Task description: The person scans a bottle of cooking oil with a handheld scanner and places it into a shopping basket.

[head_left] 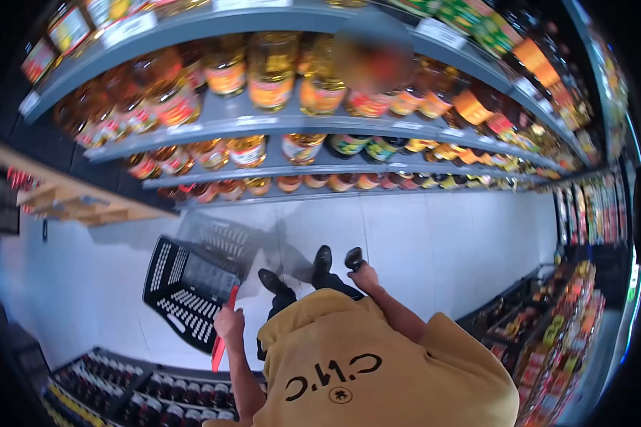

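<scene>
My left hand (pixel 228 324) is closed round the red handle (pixel 224 334) of a black shopping basket (pixel 181 292). The basket hangs tilted at my left side, with rows of slots in its walls. In front of my right hip, my right hand (pixel 365 278) grips a dark bottle (pixel 354 259). Its label cannot be made out, and my fingers cover part of it. Both hands are well below the shelves of bottles.
Ahead, a grey shelf unit (pixel 263 122) carries rows of oil bottles (pixel 272 71) with orange and red labels. Dark-capped bottles (pixel 185 391) stand on shelving behind left. Packaged goods (pixel 555 341) fill a rack at right. A wooden stand (pixel 71 196) is at left. My shoes (pixel 322 260) are on the pale floor (pixel 406 235).
</scene>
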The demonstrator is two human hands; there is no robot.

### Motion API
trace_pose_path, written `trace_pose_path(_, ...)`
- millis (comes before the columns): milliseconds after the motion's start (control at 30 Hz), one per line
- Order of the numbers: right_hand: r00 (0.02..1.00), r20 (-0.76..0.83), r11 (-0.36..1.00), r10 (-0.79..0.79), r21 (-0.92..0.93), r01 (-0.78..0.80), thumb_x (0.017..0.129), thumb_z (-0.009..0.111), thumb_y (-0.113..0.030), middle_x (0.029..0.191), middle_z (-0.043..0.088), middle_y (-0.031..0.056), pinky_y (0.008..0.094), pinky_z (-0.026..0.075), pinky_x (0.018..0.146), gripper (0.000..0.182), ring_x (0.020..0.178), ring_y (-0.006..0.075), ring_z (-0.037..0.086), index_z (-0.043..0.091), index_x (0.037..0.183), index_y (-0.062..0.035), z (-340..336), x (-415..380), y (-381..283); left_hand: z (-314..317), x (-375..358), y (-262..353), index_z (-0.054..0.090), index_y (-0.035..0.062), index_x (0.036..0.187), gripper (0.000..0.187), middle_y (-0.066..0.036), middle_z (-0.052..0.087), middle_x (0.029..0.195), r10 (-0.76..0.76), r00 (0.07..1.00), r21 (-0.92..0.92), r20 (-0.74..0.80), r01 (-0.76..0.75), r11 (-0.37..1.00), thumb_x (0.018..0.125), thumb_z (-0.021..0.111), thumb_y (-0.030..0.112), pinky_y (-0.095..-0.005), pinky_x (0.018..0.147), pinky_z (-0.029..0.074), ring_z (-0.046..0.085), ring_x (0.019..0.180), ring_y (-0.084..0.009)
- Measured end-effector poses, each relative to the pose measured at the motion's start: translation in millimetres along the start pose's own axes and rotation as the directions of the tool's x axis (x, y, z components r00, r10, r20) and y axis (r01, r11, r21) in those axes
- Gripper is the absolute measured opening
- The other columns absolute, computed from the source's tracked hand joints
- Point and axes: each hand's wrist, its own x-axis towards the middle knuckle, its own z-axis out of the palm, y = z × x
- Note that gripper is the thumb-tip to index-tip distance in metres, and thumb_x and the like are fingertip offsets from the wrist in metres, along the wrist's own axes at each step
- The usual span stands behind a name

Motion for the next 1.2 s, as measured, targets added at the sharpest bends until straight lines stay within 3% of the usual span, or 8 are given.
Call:
trace_pose_path(67,0.998,0.038,0.998,0.043,0.036,-0.045,0.074,0.071,-0.029,0.106,0.068,0.0226,0.046,0.051,0.09,0.055,0.103,0.0393,0.064,0.055,0.119,-0.0017,-9.0,-3.4,-7.2,-0.6,-1.1,1.0,0.067,0.0033,0.092,0.033,-0.021,0.071,0.084,0.037,0.999,0.026,-0.034,-0.036,0.999,0.075,0.076,0.031,-0.0469,0.077,0.056,0.07,0.083,-0.0391)
trace_pose_path(467,0.987,0.012,0.961,0.158,0.228,-0.156,0.071,0.073,-0.032,0.105,0.068,0.0242,0.0474,0.051,0.089,0.056,0.103,0.04,0.063,0.058,0.115,-0.0005,-33.6,41.5,65.1,6.2,-12.2,11.3,0.072,0.0117,0.101,0.034,-0.019,0.071,0.089,-0.028,0.999,0.111,-0.03,0.031,0.993,0.071,0.073,0.029,-0.0475,0.081,0.054,0.069,0.09,-0.0387)
trace_pose_path(567,0.986,0.008,0.956,0.165,0.243,-0.162,0.071,0.072,-0.031,0.105,0.068,0.0241,0.0471,0.05,0.09,0.055,0.104,0.0397,0.063,0.058,0.114,-0.0001,-36.9,58.3,89.2,12.0,-20.3,16.0,0.071,0.0113,0.093,0.024,-0.022,0.07,0.084,0.022,0.998,0.128,-0.055,-0.015,0.992,0.076,0.069,0.027,-0.0484,0.078,0.055,0.069,0.083,-0.0399)
trace_pose_path(733,0.985,0.049,0.954,0.164,0.246,-0.171,0.071,0.072,-0.028,0.105,0.068,0.024,0.047,0.051,0.09,0.054,0.102,0.0393,0.064,0.057,0.115,0.0002,-58.8,76.5,112.0,21.0,-33.4,23.5,0.072,0.0178,0.103,0.032,-0.016,0.072,0.091,-0.033,0.999,0.177,-0.017,0.035,0.984,0.074,0.071,0.032,-0.0461,0.082,0.054,0.069,0.089,-0.0366)
trace_pose_path(1000,0.983,0.088,0.963,0.162,0.203,-0.177,0.073,0.072,-0.028,0.105,0.068,0.0226,0.046,0.051,0.09,0.053,0.103,0.0384,0.064,0.056,0.116,-0.0012,-82.6,100.6,126.7,35.1,-48.6,26.7,0.07,0.0201,0.105,0.032,-0.016,0.071,0.089,0.025,1.0,0.21,0.015,-0.027,0.977,0.074,0.07,0.027,-0.0473,0.079,0.054,0.068,0.088,-0.0378)
trace_pose_path(1033,0.983,0.088,0.963,0.163,0.204,-0.178,0.073,0.072,-0.028,0.105,0.068,0.0225,0.0459,0.051,0.09,0.053,0.103,0.0384,0.064,0.056,0.116,-0.0013,-80.6,105.0,129.7,37.8,-48.0,25.3,0.071,0.0149,0.097,0.028,-0.014,0.072,0.091,0.021,1.0,0.223,0.016,-0.024,0.974,0.073,0.07,0.031,-0.0481,0.077,0.053,0.068,0.089,-0.0371)
trace_pose_path(1100,0.982,0.09,0.961,0.166,0.207,-0.181,0.073,0.072,-0.028,0.105,0.068,0.0224,0.0458,0.051,0.09,0.053,0.103,0.0383,0.064,0.056,0.116,-0.0015,-77.4,109.1,130.5,39.7,-47.9,25.9,0.07,0.0195,0.103,0.03,-0.017,0.071,0.088,0.009,0.999,0.229,0.035,-0.017,0.973,0.075,0.07,0.027,-0.0494,0.079,0.054,0.068,0.087,-0.0387)
trace_pose_path(1200,0.977,0.103,0.944,0.186,0.258,-0.207,0.073,0.071,-0.028,0.105,0.068,0.0226,0.046,0.051,0.089,0.052,0.103,0.0386,0.064,0.056,0.115,-0.0002,-76.7,106.0,125.2,41.5,-46.3,30.9,0.071,0.0184,0.097,0.021,-0.017,0.071,0.086,0.037,0.998,0.271,0.042,-0.047,0.962,0.079,0.062,0.025,-0.05,0.077,0.054,0.068,0.086,-0.0396)
